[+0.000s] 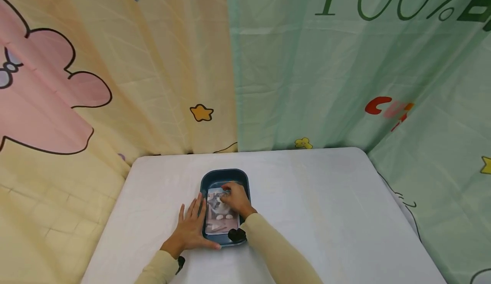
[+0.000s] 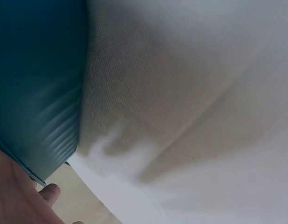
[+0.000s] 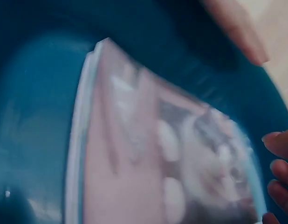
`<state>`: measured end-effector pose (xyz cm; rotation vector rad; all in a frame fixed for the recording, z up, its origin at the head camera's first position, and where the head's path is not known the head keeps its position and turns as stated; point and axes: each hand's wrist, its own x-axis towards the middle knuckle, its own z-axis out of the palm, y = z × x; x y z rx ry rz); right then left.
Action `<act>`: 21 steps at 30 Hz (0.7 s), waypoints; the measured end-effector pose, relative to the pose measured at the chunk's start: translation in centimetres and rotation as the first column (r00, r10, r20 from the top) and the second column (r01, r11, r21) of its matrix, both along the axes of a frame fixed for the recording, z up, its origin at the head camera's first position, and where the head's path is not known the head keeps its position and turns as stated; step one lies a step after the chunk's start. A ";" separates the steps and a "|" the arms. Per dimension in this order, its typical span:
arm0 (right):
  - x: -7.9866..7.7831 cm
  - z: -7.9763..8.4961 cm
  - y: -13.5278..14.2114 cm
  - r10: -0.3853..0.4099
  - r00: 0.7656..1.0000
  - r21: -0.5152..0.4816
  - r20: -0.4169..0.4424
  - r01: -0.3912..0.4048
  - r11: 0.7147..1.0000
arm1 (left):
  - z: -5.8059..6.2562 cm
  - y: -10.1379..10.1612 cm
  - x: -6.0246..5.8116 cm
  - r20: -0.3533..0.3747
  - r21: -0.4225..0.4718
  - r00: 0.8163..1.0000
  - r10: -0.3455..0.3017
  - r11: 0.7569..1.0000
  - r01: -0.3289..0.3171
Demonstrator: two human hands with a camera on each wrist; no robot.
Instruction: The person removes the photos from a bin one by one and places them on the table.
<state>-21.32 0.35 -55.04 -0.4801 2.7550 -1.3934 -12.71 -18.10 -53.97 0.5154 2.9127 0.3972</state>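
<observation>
A dark blue tray (image 1: 224,174) lies on the white-covered table. Inside it is a thin stack of cards or a booklet (image 1: 221,224), topped by a picture of a grey-and-white cat on pink. My left hand (image 1: 190,231) rests along the tray's left side, fingers spread and thumb at the near rim; the left wrist view shows its palm (image 2: 16,198) beside the tray wall (image 2: 37,93). Over the far part of the picture is my right hand (image 1: 236,199), fingers bent and thumb near the index finger. Its fingertips (image 3: 280,170) show beside the stack's edge (image 3: 78,140); I cannot tell whether they pinch it.
White cloth (image 1: 326,216) covers the table, which extends well to the right of the tray. Behind it hang a yellow curtain (image 1: 161,84) and a green curtain (image 1: 291,84). A dark heart-shaped piece (image 1: 236,235) sits at my right cuff, overlapping the tray's near corner.
</observation>
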 end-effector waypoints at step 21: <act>0.7 -1.5 -0.6 -0.081 0.997 0.154 0.002 0.080 0.985 | -0.6 -0.1 -0.1 0.013 0.007 1.000 0.024 1.000 -0.024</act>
